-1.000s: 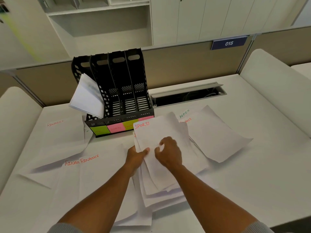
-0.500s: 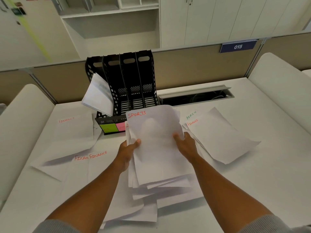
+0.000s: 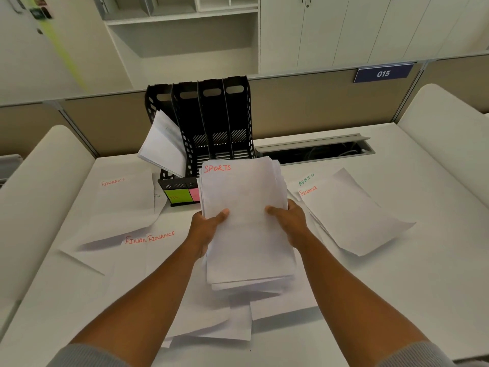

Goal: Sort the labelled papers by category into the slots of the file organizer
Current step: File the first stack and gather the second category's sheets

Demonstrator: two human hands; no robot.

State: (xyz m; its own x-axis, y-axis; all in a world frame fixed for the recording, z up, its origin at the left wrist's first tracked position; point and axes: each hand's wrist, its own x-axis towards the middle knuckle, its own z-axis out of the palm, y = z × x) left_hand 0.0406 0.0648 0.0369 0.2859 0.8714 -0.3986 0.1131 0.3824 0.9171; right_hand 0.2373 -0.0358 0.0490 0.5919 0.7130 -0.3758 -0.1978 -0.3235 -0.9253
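While both hands lift it off the desk, the SPORTS stack (image 3: 246, 221) sits centre frame, just in front of the file organizer (image 3: 211, 128), its top edge overlapping the organizer's lower front and right-hand labels. Top sheet marked "SPORTS" in red, top-left corner. Left hand (image 3: 205, 229) grips the stack's left edge, thumb curled on top, fingers hidden under the paper. Right hand (image 3: 289, 223) grips the right edge the same way, thumb on top, fingers wrapped beneath. Stack approx. squared, lower edges slightly fanned.

Organizer: black, 4 upright slots, standing at back of desk (image 3: 397, 287) against the partition (image 3: 304, 109). Leftmost slot holds a sheaf of papers (image 3: 164, 147) leaning out to the left; other 3 slots' contents can't be confirmed. Green sticky label (image 3: 176, 195) and pink label (image 3: 194, 194) visible on the base front; rest covered by the stack.

Loose sheets (image 3: 211, 321) lie under and below the stack. FINANCE sheets (image 3: 124, 205) spread on the left, more near the left forearm. On the right, an ADMIN sheet (image 3: 301, 181) partly under a FINANCE sheet on the right (image 3: 349, 218). Cable tray (image 3: 317, 149) open behind. Blue "015" plate (image 3: 383, 73) on partition
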